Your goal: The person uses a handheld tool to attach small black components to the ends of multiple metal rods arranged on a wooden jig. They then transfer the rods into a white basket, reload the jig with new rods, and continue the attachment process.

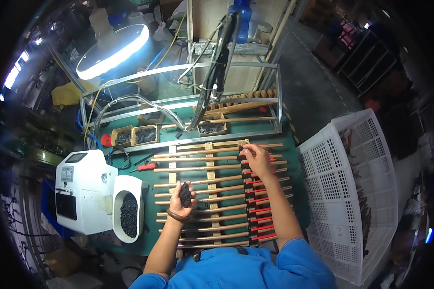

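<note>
My left hand (177, 206) is closed around a bunch of small black parts (186, 193), held above the left half of several parallel wooden rods (197, 168). The rods lie crosswise on a wooden rack (211, 176). At the far right end of the rack, my right hand (258, 161) pinches a small black part (240, 148) at one of the farthest rods. Its fingertips partly cover that part. Nearer rods carry similar black pieces with red strips (260, 210) along their right ends.
A white machine (84, 192) with a tray of dark screws (128, 214) stands left. Beside it lies a red-handled screwdriver (144, 167). Boxes of black parts (144, 135) sit behind, under a metal frame (178, 137). A white perforated crate (332, 192) stands right. A hanging tool (219, 62) dangles above.
</note>
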`<state>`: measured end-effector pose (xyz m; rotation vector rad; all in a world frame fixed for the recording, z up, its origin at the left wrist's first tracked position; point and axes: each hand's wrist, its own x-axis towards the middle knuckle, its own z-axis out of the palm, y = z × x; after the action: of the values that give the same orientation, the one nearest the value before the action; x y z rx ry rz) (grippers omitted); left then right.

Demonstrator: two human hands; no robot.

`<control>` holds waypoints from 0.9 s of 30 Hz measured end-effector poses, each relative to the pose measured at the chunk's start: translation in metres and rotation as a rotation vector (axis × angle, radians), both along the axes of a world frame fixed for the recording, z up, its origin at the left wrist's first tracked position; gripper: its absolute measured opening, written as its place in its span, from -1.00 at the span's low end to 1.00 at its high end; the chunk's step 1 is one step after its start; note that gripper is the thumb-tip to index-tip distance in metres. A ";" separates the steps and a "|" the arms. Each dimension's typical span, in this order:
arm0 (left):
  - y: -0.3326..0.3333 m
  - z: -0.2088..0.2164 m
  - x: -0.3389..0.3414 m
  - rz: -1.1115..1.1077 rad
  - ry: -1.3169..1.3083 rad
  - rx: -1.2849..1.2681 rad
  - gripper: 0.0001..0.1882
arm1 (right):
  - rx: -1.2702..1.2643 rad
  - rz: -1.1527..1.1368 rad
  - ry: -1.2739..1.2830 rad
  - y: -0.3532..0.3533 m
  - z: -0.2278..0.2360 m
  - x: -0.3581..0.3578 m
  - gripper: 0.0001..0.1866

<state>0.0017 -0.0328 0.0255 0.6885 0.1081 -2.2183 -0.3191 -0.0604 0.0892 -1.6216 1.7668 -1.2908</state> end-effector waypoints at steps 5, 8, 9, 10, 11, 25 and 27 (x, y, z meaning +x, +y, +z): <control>-0.032 -0.023 0.008 0.010 0.072 -0.041 -0.74 | 0.091 -0.028 -0.442 -0.056 -0.020 0.011 -0.85; -0.038 -0.014 0.008 -0.029 -0.021 -0.093 -0.75 | -0.059 -0.049 -0.466 -0.078 0.006 0.019 -0.84; -0.039 -0.021 0.011 -0.035 0.007 -0.069 -0.74 | -0.082 -0.073 -0.462 -0.086 0.018 0.022 -0.85; -0.038 -0.025 0.014 -0.032 0.048 -0.047 -0.74 | -0.128 -0.077 -0.507 -0.093 0.025 0.022 -0.85; -0.038 -0.029 0.015 -0.029 0.090 -0.025 -0.74 | -0.174 -0.082 -0.551 -0.100 0.031 0.021 -0.85; -0.023 -0.017 0.016 0.053 0.043 -0.090 -0.68 | -0.370 0.299 -0.440 -0.237 0.108 0.042 -0.60; -0.023 -0.007 0.015 0.045 0.000 -0.139 -0.67 | -0.476 0.176 -0.360 -0.231 0.100 0.055 -0.68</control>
<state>0.0169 -0.0562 0.0182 0.6039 -0.0300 -2.1595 -0.2637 -0.2909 0.1895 -1.5978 1.1330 -1.8736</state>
